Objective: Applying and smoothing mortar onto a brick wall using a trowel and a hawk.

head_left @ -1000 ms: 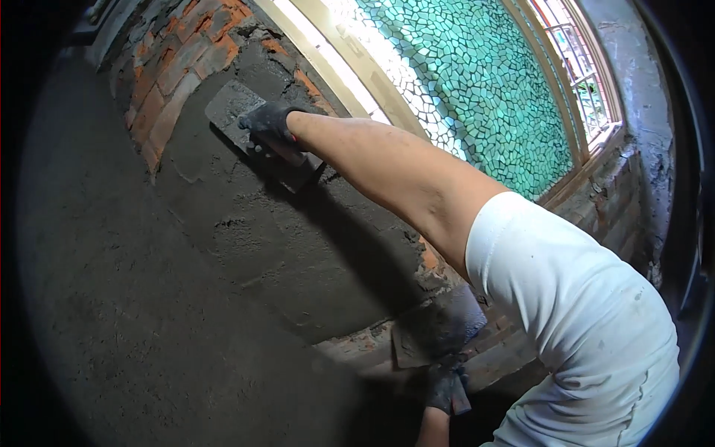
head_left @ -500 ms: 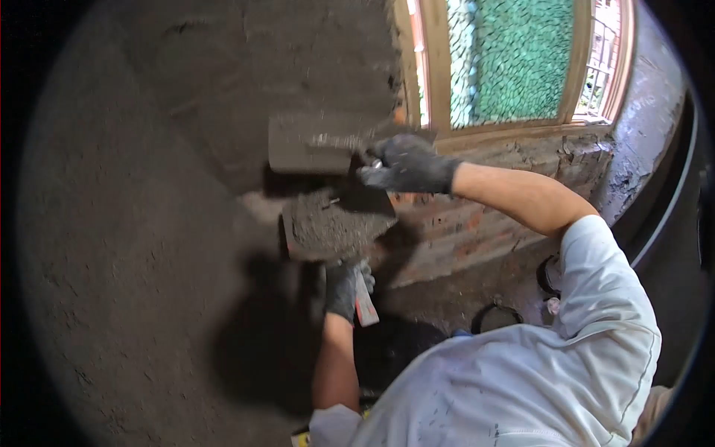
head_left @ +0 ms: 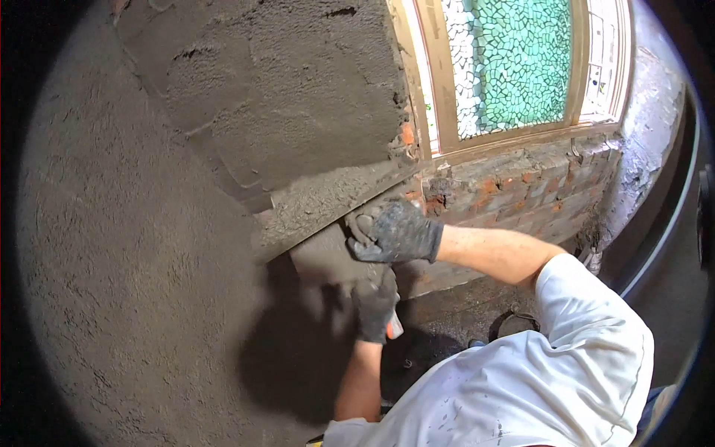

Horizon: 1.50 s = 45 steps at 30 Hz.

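Observation:
My right hand, in a dark work glove, is closed round the handle of a long plastering trowel. A thick band of wet mortar lies along the trowel, which tilts up toward the window. Whether the blade touches the wall, I cannot tell. Just below, my gloved left hand grips a flat plasterer's hawk, with a pale, red-marked part showing beside the fingers. The visible part of the hawk's plate looks nearly bare; the trowel and right hand hide the rest.
Grey rendered wall rises ahead, meeting another rendered wall at left. Exposed brickwork runs under a wood-framed window with green patterned glass. A dark round container stands low at right, near a pale curved pipe.
The trowel has come down and tilted, and now carries mortar. The pile on the hawk is gone from view. My left hand has shifted right and lower.

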Motion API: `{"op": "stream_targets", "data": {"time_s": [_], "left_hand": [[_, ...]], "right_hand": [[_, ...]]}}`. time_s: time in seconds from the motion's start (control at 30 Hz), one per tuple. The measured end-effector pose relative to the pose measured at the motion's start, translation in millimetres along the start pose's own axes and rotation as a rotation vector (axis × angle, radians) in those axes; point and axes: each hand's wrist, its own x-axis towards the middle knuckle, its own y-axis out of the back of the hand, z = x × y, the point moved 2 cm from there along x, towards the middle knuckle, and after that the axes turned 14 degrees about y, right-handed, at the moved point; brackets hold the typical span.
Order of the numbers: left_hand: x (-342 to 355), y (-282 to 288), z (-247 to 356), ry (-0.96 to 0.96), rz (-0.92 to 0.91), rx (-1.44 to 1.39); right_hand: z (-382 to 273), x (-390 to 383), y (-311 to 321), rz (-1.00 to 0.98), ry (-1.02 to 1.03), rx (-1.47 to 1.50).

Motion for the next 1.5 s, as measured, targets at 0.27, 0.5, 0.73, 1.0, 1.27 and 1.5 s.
{"op": "stream_targets", "data": {"time_s": [0.27, 0.5, 0.73, 1.0, 1.27, 1.5], "left_hand": [[49, 11, 11, 0.611, -0.090, -0.489], [30, 60, -12, 0.681, -0.340, -1.007], [35, 48, -6, 0.394, 0.177, -0.622], [28, 61, 68, 0.558, 0.097, -0.401], [16, 36, 65, 0.492, 0.000, -0.408], [9, 32, 45, 0.601, 0.063, -0.231]], "right_hand": [[75, 96, 39, -0.218, -0.063, 0.177], [46, -29, 42, 0.137, -0.417, 0.456], [-66, -67, 18, 0.414, -0.546, 0.854], [-121, -143, 49, 0.644, -1.279, 1.828], [-119, -145, 4, 0.854, -1.108, 1.880], [-82, -139, 15, 0.592, -0.619, 0.893]]}}
